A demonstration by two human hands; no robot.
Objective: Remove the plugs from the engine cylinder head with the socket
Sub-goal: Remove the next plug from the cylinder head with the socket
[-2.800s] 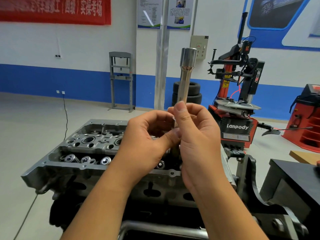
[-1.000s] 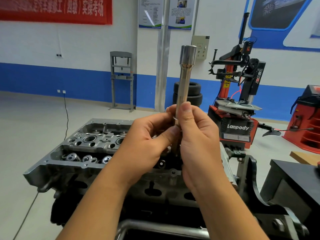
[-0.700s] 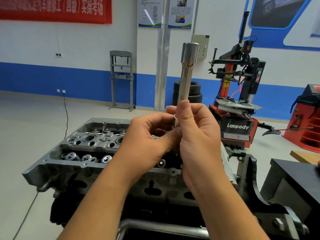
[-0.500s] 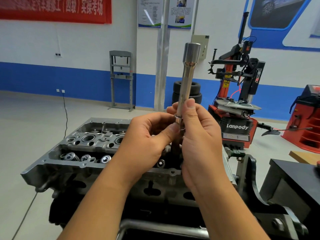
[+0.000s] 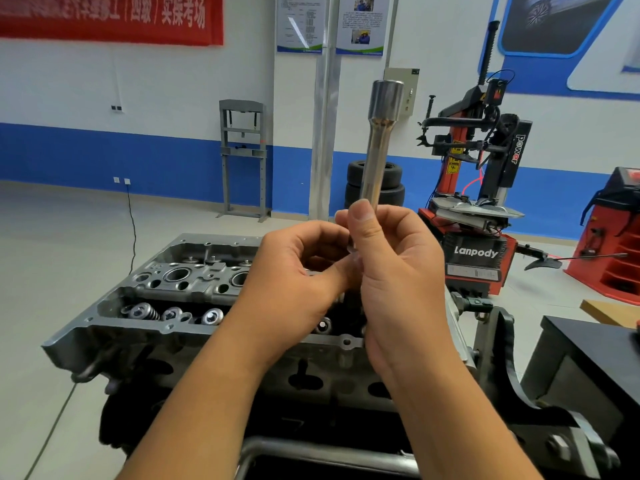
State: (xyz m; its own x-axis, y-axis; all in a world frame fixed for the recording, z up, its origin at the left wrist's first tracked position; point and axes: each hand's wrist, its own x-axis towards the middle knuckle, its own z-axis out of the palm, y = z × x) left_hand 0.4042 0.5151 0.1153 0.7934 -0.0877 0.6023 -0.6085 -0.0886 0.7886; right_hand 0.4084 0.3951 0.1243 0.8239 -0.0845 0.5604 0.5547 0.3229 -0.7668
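Observation:
A long steel socket (image 5: 375, 147) stands upright in front of me, its wide end on top. My right hand (image 5: 398, 282) grips its lower shaft, thumb pressed along it. My left hand (image 5: 294, 289) has its fingers curled at the socket's lower end; what it pinches there is hidden behind the fingers. Below both hands lies the grey engine cylinder head (image 5: 166, 299) on a stand, with valve springs and round bores showing on its left half. My hands cover its right half.
A red and black tyre changer (image 5: 478, 216) stands behind on the right. A black bench (image 5: 595, 344) is at the right edge. Stacked tyres (image 5: 394, 188), a metal pillar (image 5: 323, 133) and a grey press frame (image 5: 242, 157) stand at the back wall.
The socket has tipped a little to the right and back while both hands keep working at its lower end. The hands stay in the same spot above the cylinder head.

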